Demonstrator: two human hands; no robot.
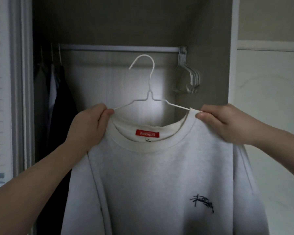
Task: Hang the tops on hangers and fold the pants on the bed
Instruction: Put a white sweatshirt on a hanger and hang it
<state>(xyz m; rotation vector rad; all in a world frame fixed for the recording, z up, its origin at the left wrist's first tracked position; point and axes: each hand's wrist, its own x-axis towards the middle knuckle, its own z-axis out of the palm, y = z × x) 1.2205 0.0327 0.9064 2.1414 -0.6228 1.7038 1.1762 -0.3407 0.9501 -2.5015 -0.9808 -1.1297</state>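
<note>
I hold up a pale grey sweatshirt (153, 180) in front of an open closet; it has a red neck label and a small dark chest logo. A white wire hanger (150, 85) sits inside its collar, with the hook standing upright below the closet rail (119, 48). My left hand (90, 126) pinches the left shoulder of the sweatshirt at the collar, over the hanger arm. Gripping the right shoulder beside the collar is my right hand (227, 124). The hanger's lower part is hidden inside the fabric.
Several empty white hangers (188, 77) bunch at the rail's right end. Dark and light garments (56, 102) hang at the left end. A louvred closet door (0, 99) stands on the left, a white wall panel (270, 116) on the right.
</note>
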